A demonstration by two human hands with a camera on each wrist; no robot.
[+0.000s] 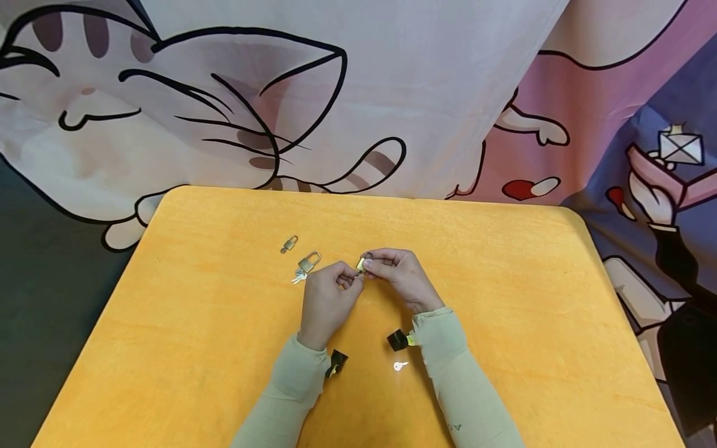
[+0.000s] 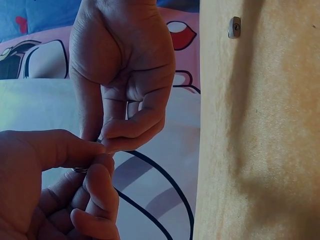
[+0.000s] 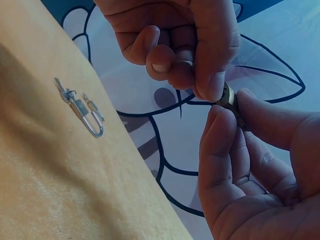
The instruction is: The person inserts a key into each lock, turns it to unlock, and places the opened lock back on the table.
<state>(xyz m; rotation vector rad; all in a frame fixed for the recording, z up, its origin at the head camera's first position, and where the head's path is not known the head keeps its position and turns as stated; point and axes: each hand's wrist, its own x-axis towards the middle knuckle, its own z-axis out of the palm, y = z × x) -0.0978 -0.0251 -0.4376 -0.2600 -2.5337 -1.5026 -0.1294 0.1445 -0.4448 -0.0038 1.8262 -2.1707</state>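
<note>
My right hand (image 1: 404,277) pinches a small brass padlock (image 1: 361,264) between thumb and fingers, its shackle side up by the index finger. In the right wrist view the padlock (image 3: 229,97) sits between the fingertips of both hands. My left hand (image 1: 330,300) meets it at its lower end, thumb and forefinger pinched together. Between these fingers a thin metal piece (image 2: 80,170) shows as curved edges in the left wrist view; the rest is covered by the fingers, and I cannot tell its kind.
Left of the hands, a larger padlock (image 1: 309,262) with keys (image 1: 299,276) lies on the yellow table (image 1: 504,286). A smaller padlock (image 1: 290,243) is just beyond it. One loose key (image 1: 400,366) lies near the right forearm. A cartoon-printed cloth (image 1: 448,93) hangs behind the table.
</note>
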